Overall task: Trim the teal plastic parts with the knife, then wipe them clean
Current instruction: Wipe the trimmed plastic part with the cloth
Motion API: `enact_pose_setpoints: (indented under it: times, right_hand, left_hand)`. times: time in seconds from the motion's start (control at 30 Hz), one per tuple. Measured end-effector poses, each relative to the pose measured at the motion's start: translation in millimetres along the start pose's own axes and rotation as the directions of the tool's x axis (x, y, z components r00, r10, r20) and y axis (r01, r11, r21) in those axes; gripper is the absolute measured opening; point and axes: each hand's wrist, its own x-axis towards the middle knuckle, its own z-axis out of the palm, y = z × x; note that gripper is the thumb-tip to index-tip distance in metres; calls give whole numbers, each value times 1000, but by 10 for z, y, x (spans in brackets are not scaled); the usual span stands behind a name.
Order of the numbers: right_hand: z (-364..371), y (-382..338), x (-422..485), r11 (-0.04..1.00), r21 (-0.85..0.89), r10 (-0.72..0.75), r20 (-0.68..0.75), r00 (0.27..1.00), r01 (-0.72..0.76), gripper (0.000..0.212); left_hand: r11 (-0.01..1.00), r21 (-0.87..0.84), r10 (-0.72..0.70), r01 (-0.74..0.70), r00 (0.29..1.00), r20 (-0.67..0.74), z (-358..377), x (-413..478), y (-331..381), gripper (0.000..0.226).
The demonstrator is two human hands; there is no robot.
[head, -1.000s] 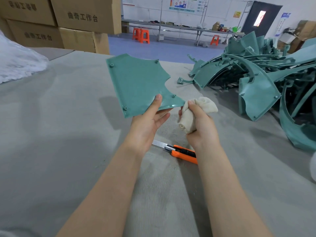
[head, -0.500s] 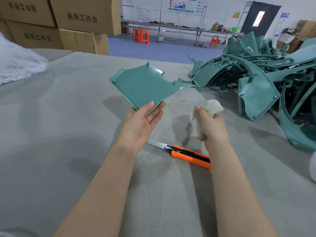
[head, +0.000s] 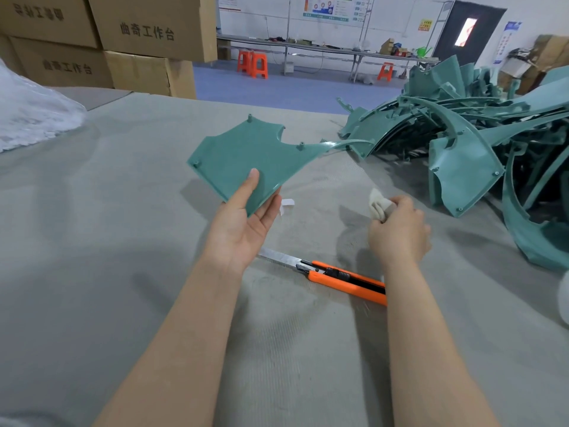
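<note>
Worktop (head: 92, 272) with a grey fabric cover: its far edge runs across the upper half of the view. Broad bare stretches lie towards the left edge and along the near edge, while the far right corner is crowded by a tangled pile of teal parts (head: 462, 143). A white heap (head: 30, 118) sits at the left edge, with stacked cardboard boxes (head: 138, 35) beyond the far left corner. The left hand (head: 243, 223) is raised over the middle of the worktop, palm up. Its grip pinches the near corner of one teal panel (head: 240, 155), thumb flat on the upper face and fingers beneath. The panel is held clear of the surface and tilted, its far tip reaching towards the pile. The right hand (head: 400, 232) hovers to the right of it, back of the hand towards the camera, its grip curled tightly round one bunched white cloth (head: 380, 206). The cloth is apart from the panel. One knife (head: 332, 277) with an orange handle lies flat on the worktop between the two wrists, blade extended and pointing towards the left edge; neither hand touches it. One small white scrap (head: 288, 202) lies just beside the left fingertips. Three orange stools (head: 252, 64) stand on the blue floor beyond the far edge.
</note>
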Motion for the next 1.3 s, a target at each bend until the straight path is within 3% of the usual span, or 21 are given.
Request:
enact_pose_setpoints:
  times: [0.1, 0.17, 0.27, 0.3, 0.37, 0.43, 0.5, 0.6, 0.9, 1.03, 1.13, 1.2, 1.3]
  right_hand:
    - [7, -15, -49, 991, -130, 43, 173, 984, -20, 56]
    - [12, -95, -88, 985, -165, -5, 206, 978, 40, 66]
    - [-72, -233, -157, 976, -116, -170, 141, 975, 186, 54]
    - [-125, -256, -175, 967, -96, -218, 179, 959, 238, 45]
    - [-233, -277, -247, 941, -101, -251, 436, 864, 324, 39]
    - [-275, -304, -331, 890, -185, -189, 682, 706, 417, 44]
    - [-263, -334, -383, 839, -242, -145, 765, 627, 488, 48]
    - [-236, -355, -406, 826, -209, -175, 788, 590, 524, 45]
    - [-121, -293, -318, 877, -42, -316, 701, 640, 479, 18]
    - [-147, -271, -251, 926, 337, -341, 546, 765, 173, 17]
    - [-149, -305, -266, 800, 599, -335, 473, 815, -18, 14]
    - [-115, -352, -289, 740, 670, -399, 365, 841, 61, 12]
    - [-22, -426, -363, 702, 600, -558, 129, 820, 384, 18]
  left_hand:
    - [1000, 3, -3, 3, 1000, -9, 1, 2, -3, 4]
    - [1000, 7, -1, 1, 1000, -19, 8, 4, -9, 5]
    - [1000, -5, 13, -14, 998, -59, 12, 0, -5, 5]
    - [1000, -13, 20, -21, 997, -77, 12, -2, 0, 5]
    - [999, -24, 34, -37, 994, -104, 18, -6, 8, 6]
    - [997, -39, 58, -64, 990, -127, 16, -4, 18, 10]
    - [995, -52, 74, -82, 986, -150, 13, -2, 26, 19]
    - [995, -58, 75, -86, 984, -161, 11, 1, 22, 29]
    - [995, -8, 99, -103, 978, -185, -16, 22, 17, 31]
    - [992, -52, 101, -113, 976, -192, -26, 23, 33, 28]
    - [985, -150, 56, -85, 980, -190, -27, 4, 46, 18]
    - [972, -226, 14, -59, 980, -196, -22, -4, 56, 18]
    - [967, -253, -17, -29, 983, -180, -12, -12, 52, 23]
